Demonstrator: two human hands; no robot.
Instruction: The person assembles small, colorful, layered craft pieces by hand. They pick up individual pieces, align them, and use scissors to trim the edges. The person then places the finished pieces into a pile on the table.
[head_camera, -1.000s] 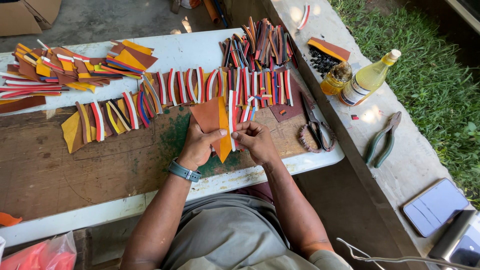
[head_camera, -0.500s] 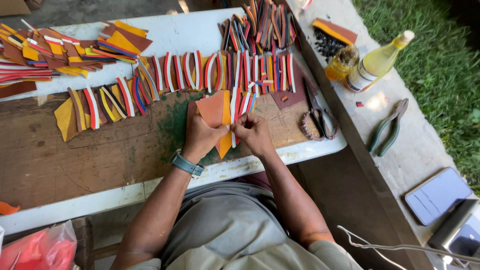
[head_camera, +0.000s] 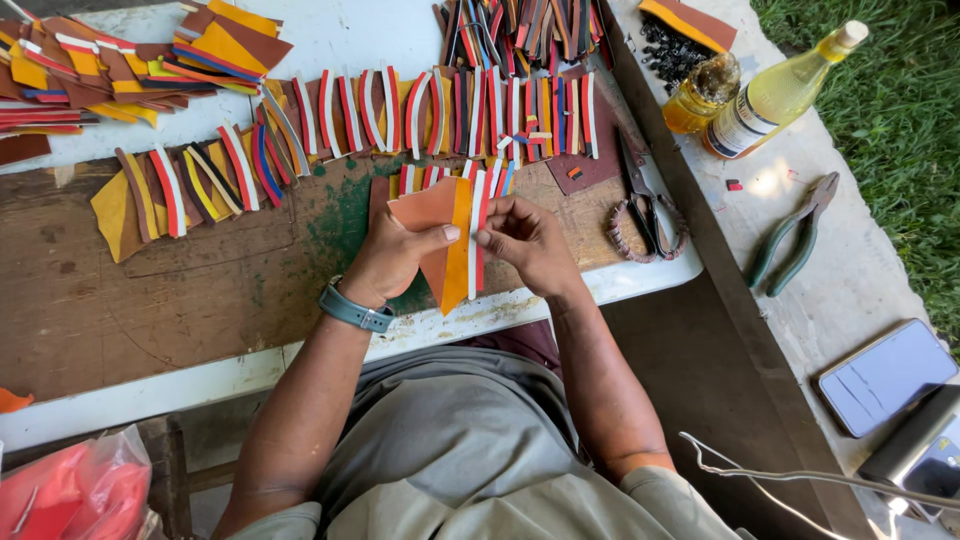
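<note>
Centre of frame: left hand (head_camera: 398, 255) gripping a brown leather piece (head_camera: 432, 215) flat, thumb clamped across it for steadiness. Right hand (head_camera: 525, 240) pinching white and red strips (head_camera: 477, 235) against its orange edge, aligned lengthwise. Above, rows of finished striped pieces (head_camera: 400, 105); scissors (head_camera: 645, 205) lying right.

Left hand (head_camera: 395, 255), wristwatch (head_camera: 355, 309) at the wrist, gripping a brown and orange leather piece (head_camera: 440, 235) over the wooden board (head_camera: 180, 290). Right hand (head_camera: 530, 240) pinching a white and red strip (head_camera: 477, 235) against that piece's right edge. Farther off, rows of multicoloured leather strips (head_camera: 400, 110). To the right, scissors (head_camera: 645, 200), green-handled pliers (head_camera: 795, 235), a yellow liquid bottle (head_camera: 780, 95), and nearer, a smartphone (head_camera: 885, 375).
</note>
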